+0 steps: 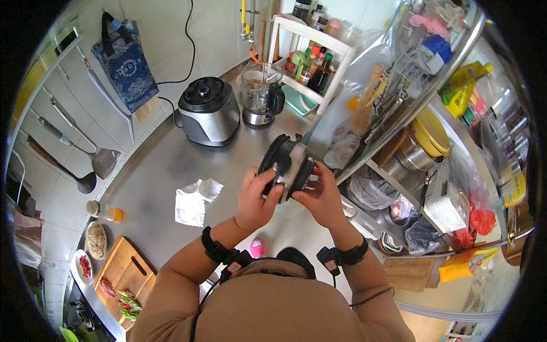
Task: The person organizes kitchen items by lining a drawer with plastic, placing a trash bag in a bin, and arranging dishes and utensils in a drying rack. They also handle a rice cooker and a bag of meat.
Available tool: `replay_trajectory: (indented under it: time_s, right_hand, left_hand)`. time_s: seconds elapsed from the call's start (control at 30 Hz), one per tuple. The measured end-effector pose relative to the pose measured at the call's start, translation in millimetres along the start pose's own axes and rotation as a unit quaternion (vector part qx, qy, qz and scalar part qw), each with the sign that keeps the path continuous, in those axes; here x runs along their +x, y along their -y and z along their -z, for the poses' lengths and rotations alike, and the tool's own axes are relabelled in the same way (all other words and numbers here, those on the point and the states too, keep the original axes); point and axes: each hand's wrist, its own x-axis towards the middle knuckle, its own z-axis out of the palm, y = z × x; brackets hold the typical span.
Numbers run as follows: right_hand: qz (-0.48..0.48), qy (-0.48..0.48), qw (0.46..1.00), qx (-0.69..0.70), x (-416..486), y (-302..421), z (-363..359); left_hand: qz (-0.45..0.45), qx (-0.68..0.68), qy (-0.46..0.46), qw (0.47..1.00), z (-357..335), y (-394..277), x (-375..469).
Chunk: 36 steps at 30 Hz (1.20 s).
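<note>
Both hands hold a round black-and-silver blender part (289, 164), probably a lid, tilted on its side in front of my body. My left hand (255, 196) grips its left side, thumb and fingers on the black and silver surface. From the right, my right hand (319, 194) has its thumb and fingers around the narrower black end. Beyond it on the steel counter stand the silver-and-black blender base (209, 112) and a clear blender jug (261, 96) with a black handle. A white cloth (194, 203) lies crumpled on the counter, left of my left hand.
A wooden cutting board (132, 273) with cut food, two dishes of food and a small jar (104, 211) are at the lower left. Utensils hang along the left wall. A white rack (314, 36) holds bottles behind the jug. Crowded metal shelving (386, 188) rises close on the right.
</note>
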Motion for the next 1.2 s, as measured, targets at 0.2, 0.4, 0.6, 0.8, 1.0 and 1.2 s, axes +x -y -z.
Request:
replay_trajectory:
  time_s: [0.2, 0.4, 0.6, 0.8, 1.0, 1.2]
  right_hand:
    - [0.039, -0.047, 0.995, -0.074, 72, -9, -1]
    - [0.006, 0.110, 0.895, 0.433, 177, -23, -26]
    - [0.046, 0.206, 0.877, 0.431, 317, 16, 28]
    - [0.019, 0.340, 0.922, 0.183, 421, 38, 27]
    - [0.082, 0.473, 0.875, -0.055, 506, 54, -7]
    - [0.049, 0.276, 0.959, 0.041, 504, 26, 9]
  left_hand:
    - [0.248, -0.247, -0.159, 0.923, -7, 49, 51]
    - [0.281, -0.514, -0.180, 0.790, -14, 74, 105]
    - [0.417, -0.518, -0.059, 0.745, 0, 118, 157]
    - [0.471, -0.421, -0.010, 0.775, -12, 169, 212]
    - [0.530, -0.511, 0.061, 0.674, -26, 203, 246]
    - [0.463, -0.559, -0.121, 0.677, -66, 222, 259]
